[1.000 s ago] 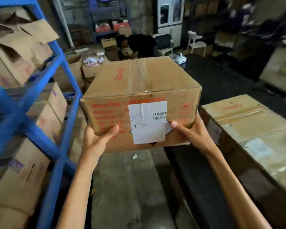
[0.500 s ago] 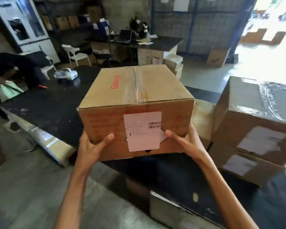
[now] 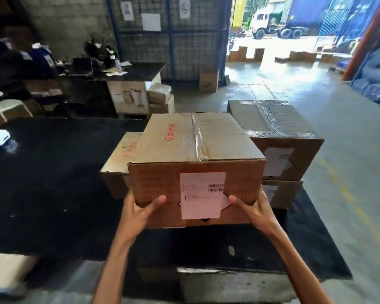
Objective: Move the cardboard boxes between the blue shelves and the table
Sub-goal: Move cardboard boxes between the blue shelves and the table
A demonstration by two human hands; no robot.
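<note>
Gripping the carried box [image 3: 195, 150] from below: left hand [image 3: 138, 212] with thumb pressed on the front face and fingers curled under the bottom edge, right hand [image 3: 253, 210] clamped likewise at the other lower corner. Held level over the table [image 3: 42, 183], apparently just clear of its dark top, toward its near edge. Farther back on the table, a low box [image 3: 121, 154] and a taped stack [image 3: 276, 128]. Best lowered flat onto the table's bare near part, far edge first, easing fingers out only after resting the weight, to avoid a likely pinch.
</note>
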